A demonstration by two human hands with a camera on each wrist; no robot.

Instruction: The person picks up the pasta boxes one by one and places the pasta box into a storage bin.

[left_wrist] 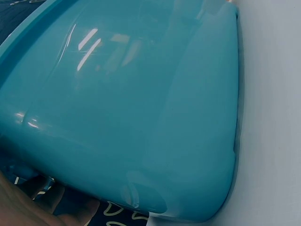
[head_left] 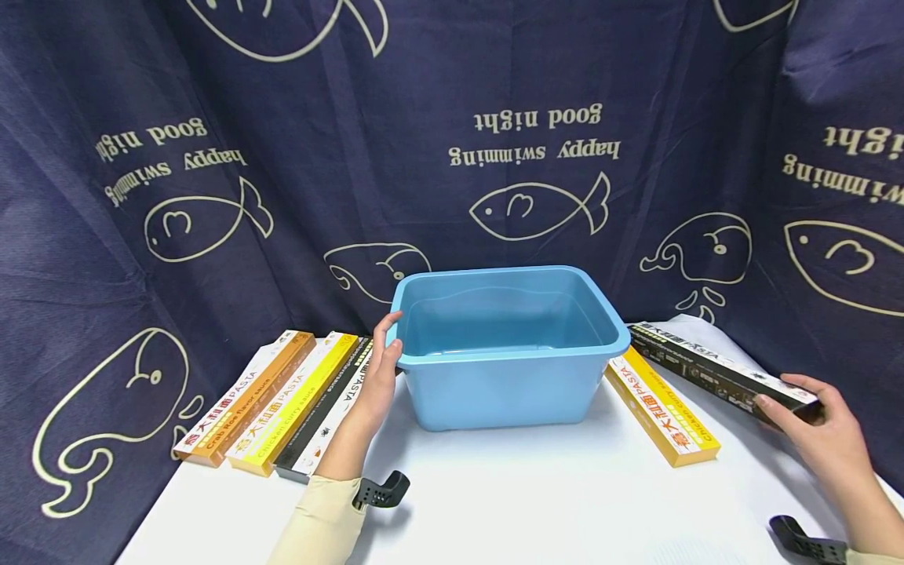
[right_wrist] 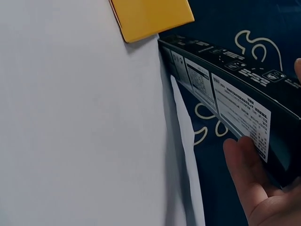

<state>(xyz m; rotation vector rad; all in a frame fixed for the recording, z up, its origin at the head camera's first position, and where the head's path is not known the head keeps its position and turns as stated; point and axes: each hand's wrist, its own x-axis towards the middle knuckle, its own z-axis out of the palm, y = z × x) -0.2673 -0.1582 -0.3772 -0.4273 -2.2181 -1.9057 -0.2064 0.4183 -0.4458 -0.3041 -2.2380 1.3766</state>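
Note:
My left hand (head_left: 382, 369) grips the left rim of a light blue plastic bin (head_left: 501, 392), its thumb near the front corner. The bin's wall (left_wrist: 141, 103) fills most of the left wrist view, with fingers (left_wrist: 70, 212) at the lower left edge. At the right, my right hand (head_left: 826, 424) holds the near end of a black pasta box (head_left: 720, 373) between thumb and fingers. That box (right_wrist: 221, 84) slants over the right table edge in the right wrist view. A yellow chicken curry pasta box (head_left: 664, 408) lies between the bin and the black box.
Left of the bin lie an orange-brown crab roe pasta box (head_left: 247, 400), a yellow pasta box (head_left: 297, 400) and another black pasta box (head_left: 328, 416), side by side. A dark blue cloth (head_left: 424, 157) with fish drawings hangs behind and around the white table (head_left: 537, 494).

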